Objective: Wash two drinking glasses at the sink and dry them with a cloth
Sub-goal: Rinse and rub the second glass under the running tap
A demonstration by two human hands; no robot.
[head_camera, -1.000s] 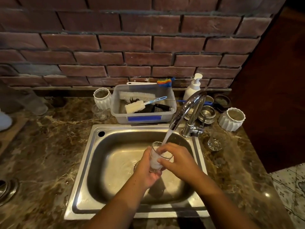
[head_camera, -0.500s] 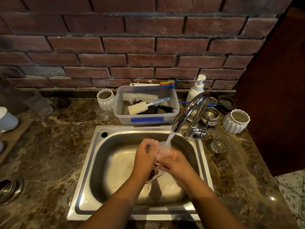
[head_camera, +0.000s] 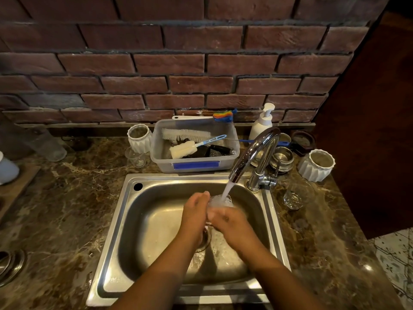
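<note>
Glass is over the sink, right-of-centre, mouth up under the tap with water running into it. Left hand is wrapped round its left side, thumb up by the rim, so a firm hold. Right hand has fingers across the lower part but is motion-blurred, so I cannot tell whether it grips or just rubs. Step looks like rinse or hand-wash of the first one; second glass stands on the counter right of the tap, well apart from both hands. Risks as I judge them: wet glass plus moving fingers means slip, and a drop onto the steel basin could chip or break it. Rim sits close under the spout, so lifting carelessly could knock it. Stream hitting the rim could splash onto the counter. The second glass sits near the counter's right edge, so a reaching elbow or sleeve could sweep it off. No drying cloth I can identify. Writing: tub has a blue label, no text readable. Sink flange carries a small stamp at lower left, illegible. Pump bottle shows no brand
</note>
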